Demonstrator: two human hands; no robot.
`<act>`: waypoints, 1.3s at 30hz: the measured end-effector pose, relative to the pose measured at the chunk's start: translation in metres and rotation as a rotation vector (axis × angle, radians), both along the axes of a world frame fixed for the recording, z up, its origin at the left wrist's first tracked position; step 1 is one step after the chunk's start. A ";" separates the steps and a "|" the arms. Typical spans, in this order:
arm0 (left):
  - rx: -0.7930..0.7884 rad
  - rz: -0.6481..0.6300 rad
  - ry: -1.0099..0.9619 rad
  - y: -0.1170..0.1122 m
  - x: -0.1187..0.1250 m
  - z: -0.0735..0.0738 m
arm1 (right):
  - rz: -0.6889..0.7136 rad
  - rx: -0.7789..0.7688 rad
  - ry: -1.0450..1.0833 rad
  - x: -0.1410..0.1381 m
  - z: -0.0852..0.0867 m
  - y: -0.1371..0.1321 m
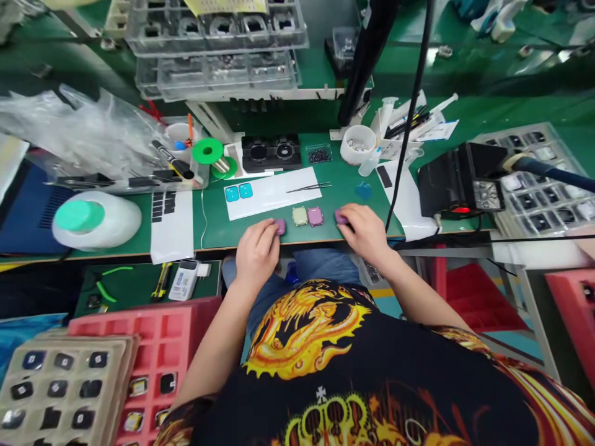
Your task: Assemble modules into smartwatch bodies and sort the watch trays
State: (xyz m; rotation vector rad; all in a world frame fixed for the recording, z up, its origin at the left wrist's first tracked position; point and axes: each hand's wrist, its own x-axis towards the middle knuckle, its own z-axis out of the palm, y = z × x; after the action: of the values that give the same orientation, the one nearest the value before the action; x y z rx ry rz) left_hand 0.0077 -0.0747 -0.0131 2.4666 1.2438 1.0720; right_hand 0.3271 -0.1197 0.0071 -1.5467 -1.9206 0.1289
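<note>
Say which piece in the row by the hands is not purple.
The pale green piece, second from the left. The left purple piece at the left hand, the middle purple piece and the right purple piece at the right hand differ in colour.

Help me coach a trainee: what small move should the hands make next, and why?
Probably lift the purple piece under the left hand: it and the right hand each touch one, flanking the pale green piece and pink piece.

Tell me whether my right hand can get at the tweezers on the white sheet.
Probably yes. The tweezers lie uncovered on the white sheet, just beyond the pink case. The right hand sits close by, fingers on a purple piece, and nothing stands between.
</note>
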 end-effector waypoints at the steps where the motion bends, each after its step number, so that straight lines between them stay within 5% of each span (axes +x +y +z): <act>1: -0.026 -0.015 0.053 0.001 -0.001 0.000 | 0.054 -0.022 -0.066 0.004 -0.003 -0.002; 7: -0.090 -0.076 0.153 0.010 -0.011 0.009 | 0.133 -0.090 -0.084 0.015 -0.007 0.005; 16: -0.174 -0.125 0.108 0.033 0.008 0.013 | 0.172 -0.119 0.004 0.006 -0.011 0.030; 19: -0.156 -0.028 0.060 0.014 -0.020 0.020 | 0.078 -0.069 0.070 0.007 -0.001 0.017; 23: -0.196 0.368 0.061 -0.042 -0.100 0.034 | 0.129 0.024 0.192 -0.017 0.016 -0.001; 26: -0.307 0.789 0.087 -0.107 -0.174 0.045 | 0.410 -0.088 0.295 -0.065 0.001 0.009; 30: -0.585 1.166 0.169 -0.206 -0.243 0.045 | 0.819 -0.472 0.289 -0.186 -0.058 0.021; 33: -0.818 1.209 0.247 -0.262 -0.256 0.026 | 1.062 -0.555 0.105 -0.281 -0.081 0.009; 35: -0.871 1.232 0.262 -0.284 -0.252 0.007 | 1.299 -0.519 -0.025 -0.336 -0.077 -0.004; 39: -0.805 1.312 0.205 -0.297 -0.239 -0.024 | 1.493 -0.365 -0.305 -0.428 -0.060 -0.034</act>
State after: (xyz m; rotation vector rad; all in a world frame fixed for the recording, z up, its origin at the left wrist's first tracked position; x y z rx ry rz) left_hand -0.2312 -0.3712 -0.0373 1.0118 2.7243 0.2380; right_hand -0.1006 -0.1534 -0.0529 0.0432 -2.9953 0.9299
